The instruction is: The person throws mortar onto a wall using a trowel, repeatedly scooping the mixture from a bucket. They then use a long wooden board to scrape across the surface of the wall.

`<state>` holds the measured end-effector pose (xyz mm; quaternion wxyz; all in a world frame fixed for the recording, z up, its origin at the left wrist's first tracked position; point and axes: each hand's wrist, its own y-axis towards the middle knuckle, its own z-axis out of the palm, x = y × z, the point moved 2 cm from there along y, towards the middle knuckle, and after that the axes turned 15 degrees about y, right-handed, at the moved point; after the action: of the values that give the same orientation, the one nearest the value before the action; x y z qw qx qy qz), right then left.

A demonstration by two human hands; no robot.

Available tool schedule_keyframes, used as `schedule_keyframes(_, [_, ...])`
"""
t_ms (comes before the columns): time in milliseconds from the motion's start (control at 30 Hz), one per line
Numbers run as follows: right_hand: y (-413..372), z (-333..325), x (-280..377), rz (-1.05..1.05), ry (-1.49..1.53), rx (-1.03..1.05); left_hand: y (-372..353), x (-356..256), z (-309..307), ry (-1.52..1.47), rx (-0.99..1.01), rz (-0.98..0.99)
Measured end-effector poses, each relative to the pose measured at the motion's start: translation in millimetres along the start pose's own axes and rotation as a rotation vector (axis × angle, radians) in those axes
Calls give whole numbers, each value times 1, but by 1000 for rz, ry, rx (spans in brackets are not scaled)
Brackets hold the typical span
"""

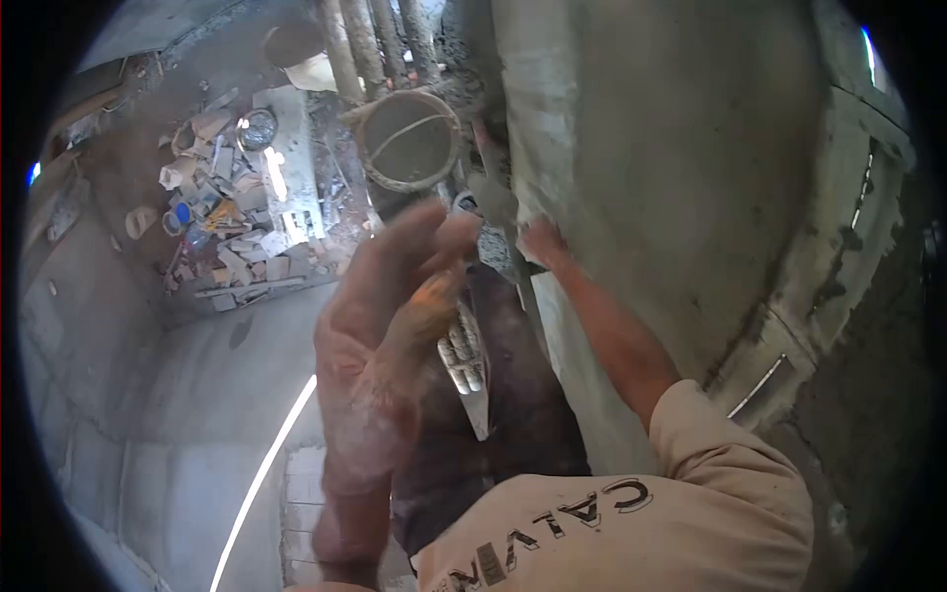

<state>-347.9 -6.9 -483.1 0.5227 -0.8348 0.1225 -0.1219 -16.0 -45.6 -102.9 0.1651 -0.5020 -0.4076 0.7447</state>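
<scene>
My left hand (380, 326) is raised close to the camera and smeared by motion. Its fingers are bent over towards the thumb, which carries an orange-yellow patch. Whether it holds anything I cannot tell. Farther off, my right hand (541, 244) is closed at the edge of a pale grey plastered surface (547, 148), its arm stretched forward. What sits in its fingers is largely hidden; a flat grey shape (495, 202) shows just left of them. Ahead of both hands is a round pan (456, 148) with grey contents and a pale strip across it.
Several mortar-crusted poles (360, 44) run beyond the pan. Rubble (232, 212), with broken pieces and a blue round item (179, 216), lies lower left. A shiny bowl-like thing (257, 128) is beside a pale board (288, 148). Grey walls (197, 395) stand left.
</scene>
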Motion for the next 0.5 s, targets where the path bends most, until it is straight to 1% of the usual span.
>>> schedule_keyframes(33, [-3,17,-56,84,-4,7,2,-19,16,-77,107,6])
schedule_keyframes(67, [-37,10,-75,68,-48,28,8,-27,30,-15,139,15])
schedule_keyframes(133, [-63,27,-147,56,-123,40,28,-42,54,132,207,55])
schedule_keyframes(167, [-80,37,-180,158,-82,-26,43,-36,61,178,185,27])
schedule_keyframes(233, [-125,18,-180,303,8,129,71,-4,70,270,136,-37])
schedule_keyframes(333, [-153,31,-205,291,38,65,79,21,80,261,174,-120])
schedule_keyframes(400, [-145,75,-263,324,165,-4,73,27,88,247,187,-125])
schedule_keyframes(433, [-142,92,-279,340,228,-38,72,29,91,240,192,-128])
schedule_keyframes(500, [-154,76,-243,349,404,38,72,32,91,306,190,-118])
